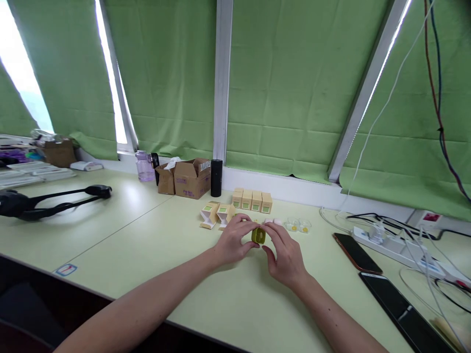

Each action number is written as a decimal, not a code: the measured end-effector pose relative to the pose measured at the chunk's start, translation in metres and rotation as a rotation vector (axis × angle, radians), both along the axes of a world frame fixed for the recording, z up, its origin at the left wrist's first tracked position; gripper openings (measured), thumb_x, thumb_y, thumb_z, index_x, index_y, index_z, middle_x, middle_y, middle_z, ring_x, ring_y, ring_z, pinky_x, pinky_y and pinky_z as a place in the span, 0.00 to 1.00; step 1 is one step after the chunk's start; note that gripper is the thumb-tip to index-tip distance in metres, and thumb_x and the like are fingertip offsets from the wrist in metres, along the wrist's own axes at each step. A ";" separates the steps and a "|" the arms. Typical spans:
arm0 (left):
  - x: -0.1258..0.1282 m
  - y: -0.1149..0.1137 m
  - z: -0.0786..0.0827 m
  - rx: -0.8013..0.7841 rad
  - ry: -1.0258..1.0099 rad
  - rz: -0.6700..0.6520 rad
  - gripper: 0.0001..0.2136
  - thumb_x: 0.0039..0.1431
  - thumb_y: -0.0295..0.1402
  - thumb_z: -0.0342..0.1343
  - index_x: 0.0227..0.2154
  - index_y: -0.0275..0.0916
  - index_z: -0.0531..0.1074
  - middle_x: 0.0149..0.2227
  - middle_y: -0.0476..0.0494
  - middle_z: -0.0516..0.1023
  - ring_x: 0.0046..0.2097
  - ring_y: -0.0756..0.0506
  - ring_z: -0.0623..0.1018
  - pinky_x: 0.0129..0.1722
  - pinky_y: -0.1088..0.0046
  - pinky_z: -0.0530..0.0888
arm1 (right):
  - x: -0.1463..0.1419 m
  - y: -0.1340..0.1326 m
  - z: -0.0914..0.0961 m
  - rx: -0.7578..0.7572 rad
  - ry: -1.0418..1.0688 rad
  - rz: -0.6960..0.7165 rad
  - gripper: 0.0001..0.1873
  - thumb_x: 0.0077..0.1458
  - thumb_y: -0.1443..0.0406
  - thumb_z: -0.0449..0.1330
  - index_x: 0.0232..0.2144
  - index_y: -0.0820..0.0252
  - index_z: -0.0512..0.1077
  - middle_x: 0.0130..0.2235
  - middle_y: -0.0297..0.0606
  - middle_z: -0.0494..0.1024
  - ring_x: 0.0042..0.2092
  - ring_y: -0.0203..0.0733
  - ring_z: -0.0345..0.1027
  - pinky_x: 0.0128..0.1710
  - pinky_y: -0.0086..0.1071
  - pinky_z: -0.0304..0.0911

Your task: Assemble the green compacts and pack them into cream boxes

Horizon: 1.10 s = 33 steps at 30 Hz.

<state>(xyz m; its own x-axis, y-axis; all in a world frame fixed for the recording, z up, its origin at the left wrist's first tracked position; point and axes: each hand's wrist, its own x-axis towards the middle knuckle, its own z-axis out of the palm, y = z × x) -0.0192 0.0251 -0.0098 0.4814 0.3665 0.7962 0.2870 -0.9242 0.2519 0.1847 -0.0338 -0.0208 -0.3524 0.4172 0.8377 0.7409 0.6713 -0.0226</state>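
Note:
Between both hands, just above the table, is a small olive-yellow holder with a round opening (258, 236). My left hand (237, 239) pinches it from the left, thumb below and fingers above. On the other side, my right hand (284, 251) has its fingertips at the top right edge, with the thumb curled close by. Behind the hands stand two opened small cartons (209, 214) with flaps out. Small clear cups with yellow bits inside (298, 225) sit to the right, and a pinkish piece (276, 222) is partly hidden by my right hand.
Several closed small cartons (252, 200) stand in a row at the back. Further left are a larger cardboard box (192, 179), a black cylinder (216, 178) and a purple bottle (144, 166). Two phones (357, 253) and a power strip (397, 250) with cables lie right.

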 end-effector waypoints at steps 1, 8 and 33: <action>0.000 0.000 0.000 -0.003 0.011 0.000 0.22 0.56 0.33 0.69 0.54 0.40 0.75 0.43 0.40 0.83 0.51 0.37 0.72 0.52 0.54 0.74 | -0.001 0.000 -0.001 -0.009 -0.004 0.004 0.34 0.60 0.74 0.55 0.67 0.56 0.58 0.58 0.50 0.73 0.60 0.54 0.68 0.51 0.48 0.76; 0.003 -0.002 -0.002 -0.032 -0.001 0.014 0.25 0.56 0.39 0.70 0.55 0.41 0.75 0.43 0.40 0.82 0.50 0.37 0.73 0.51 0.54 0.74 | -0.001 0.005 -0.008 -0.040 0.044 0.045 0.34 0.63 0.73 0.53 0.69 0.53 0.56 0.60 0.48 0.73 0.61 0.53 0.69 0.49 0.48 0.79; 0.009 -0.008 -0.002 -0.425 -0.148 0.053 0.05 0.64 0.32 0.57 0.36 0.39 0.77 0.35 0.44 0.75 0.40 0.45 0.76 0.41 0.67 0.74 | -0.004 0.005 -0.007 -0.160 0.365 0.154 0.26 0.64 0.71 0.55 0.62 0.49 0.66 0.56 0.47 0.71 0.57 0.52 0.71 0.49 0.49 0.81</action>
<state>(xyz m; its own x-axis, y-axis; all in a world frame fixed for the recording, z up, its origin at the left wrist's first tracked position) -0.0104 0.0168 -0.0115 0.3453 0.6968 0.6287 0.2636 -0.7149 0.6476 0.1803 -0.0285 -0.0279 -0.1126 0.5175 0.8483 0.5562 0.7402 -0.3777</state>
